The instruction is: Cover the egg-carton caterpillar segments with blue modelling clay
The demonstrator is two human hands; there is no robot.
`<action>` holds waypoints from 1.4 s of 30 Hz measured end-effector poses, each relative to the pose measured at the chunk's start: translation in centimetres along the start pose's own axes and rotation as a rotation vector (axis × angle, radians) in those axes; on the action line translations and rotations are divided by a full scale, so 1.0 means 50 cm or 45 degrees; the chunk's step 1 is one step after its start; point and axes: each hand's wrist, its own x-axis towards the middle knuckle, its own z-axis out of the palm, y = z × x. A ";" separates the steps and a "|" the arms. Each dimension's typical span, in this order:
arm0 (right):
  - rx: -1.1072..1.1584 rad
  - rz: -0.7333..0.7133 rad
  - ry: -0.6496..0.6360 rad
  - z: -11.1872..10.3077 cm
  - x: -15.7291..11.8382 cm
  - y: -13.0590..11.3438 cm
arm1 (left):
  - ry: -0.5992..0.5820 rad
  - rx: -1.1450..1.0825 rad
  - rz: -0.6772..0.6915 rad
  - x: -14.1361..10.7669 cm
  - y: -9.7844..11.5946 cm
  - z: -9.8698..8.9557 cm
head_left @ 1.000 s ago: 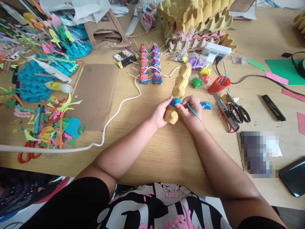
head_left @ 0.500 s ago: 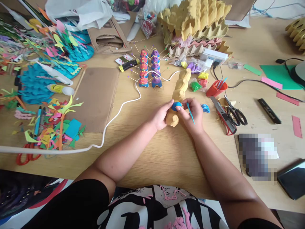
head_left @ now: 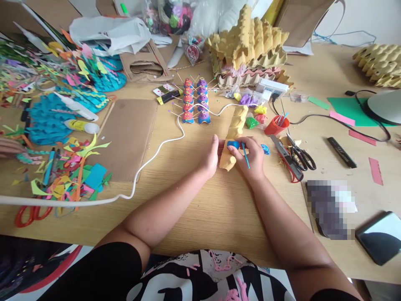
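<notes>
A strip of yellow egg carton (head_left: 235, 124) lies lengthwise between my hands, with blue clay (head_left: 233, 144) on one of its bumps. My left hand (head_left: 210, 159) is at the strip's left side, thumb raised off it and the other fingers partly hidden behind the carton. In my right hand (head_left: 251, 158) is a thin blue tool (head_left: 245, 155), pointing down, while the thumb presses at the blue clay. A blue piece (head_left: 265, 149) rests just right of that hand. Beyond the strip stand two decorated carton rows, one red (head_left: 188, 102) and one purple (head_left: 203, 100).
A white cable (head_left: 161, 144) crosses the table on the left, past a cardboard sheet (head_left: 125, 138) and paper scraps (head_left: 67, 179). On the right are a red cup (head_left: 276, 125), a cutter (head_left: 286, 161) and black scissors (head_left: 302, 156). Egg trays (head_left: 250, 46) are stacked behind.
My left thumb has lifted away from the blue clay and now points up. The blue tool stands more upright in my right hand. The whole view has shifted slightly.
</notes>
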 end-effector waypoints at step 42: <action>-0.619 -0.065 -0.491 -0.162 0.029 0.143 | 0.354 0.577 0.782 0.020 -0.037 -0.028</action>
